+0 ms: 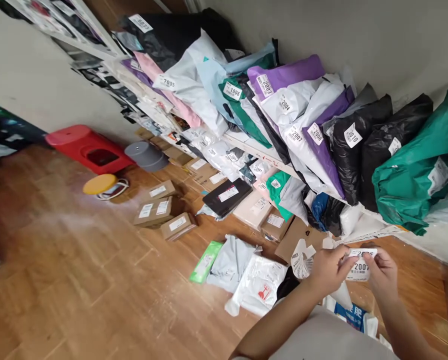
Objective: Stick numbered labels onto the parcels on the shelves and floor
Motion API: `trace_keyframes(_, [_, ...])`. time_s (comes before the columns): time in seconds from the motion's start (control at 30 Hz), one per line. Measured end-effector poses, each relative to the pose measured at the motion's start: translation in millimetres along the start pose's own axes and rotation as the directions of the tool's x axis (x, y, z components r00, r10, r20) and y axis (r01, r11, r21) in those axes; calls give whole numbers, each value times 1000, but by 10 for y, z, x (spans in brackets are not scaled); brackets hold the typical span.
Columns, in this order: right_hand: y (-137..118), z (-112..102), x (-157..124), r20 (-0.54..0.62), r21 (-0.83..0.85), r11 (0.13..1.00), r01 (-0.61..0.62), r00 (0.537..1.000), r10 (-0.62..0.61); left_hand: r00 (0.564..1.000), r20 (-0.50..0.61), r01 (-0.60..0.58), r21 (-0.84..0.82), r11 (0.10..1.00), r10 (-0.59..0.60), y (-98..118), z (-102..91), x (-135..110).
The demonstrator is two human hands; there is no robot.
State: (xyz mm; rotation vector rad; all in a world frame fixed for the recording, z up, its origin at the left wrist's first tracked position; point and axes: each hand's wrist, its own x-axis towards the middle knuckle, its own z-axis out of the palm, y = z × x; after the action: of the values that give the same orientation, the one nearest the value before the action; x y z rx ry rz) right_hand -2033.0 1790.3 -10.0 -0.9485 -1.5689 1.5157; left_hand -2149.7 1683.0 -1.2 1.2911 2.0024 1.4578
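My left hand and my right hand are close together at the lower right, thumbs on top. Between them they pinch a piece of white number labels, one reading 2007 and another partly hidden by a thumb. A curled strip of printed labels hangs out to the left of my left hand. Just below my hands are a blue and white package and something white, partly covered by my arms. On the floor left of my forearm lie a white plastic parcel, a grey parcel and a green packet.
A low shelf along the wall holds several numbered mailer bags, such as a green bag and a purple bag. Cardboard boxes sit on the wooden floor. Farther off are a red stool and a grey stool.
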Motion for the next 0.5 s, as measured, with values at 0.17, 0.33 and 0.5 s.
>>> trace_keyframes(0.17, [175, -222, -267, -40, 57, 997, -58, 997, 61, 995, 9, 100, -194, 976, -100, 75, 310, -191])
trace_keyframes(0.33, [477, -107, -273, 132, 199, 951, -235, 968, 212, 976, -1, 206, -308, 929, -217, -41, 327, -338])
trace_keyframes(0.5, [756, 757, 219, 414, -115, 989, 94, 909, -38, 907, -179, 283, -411, 867, -381, -351, 121, -602])
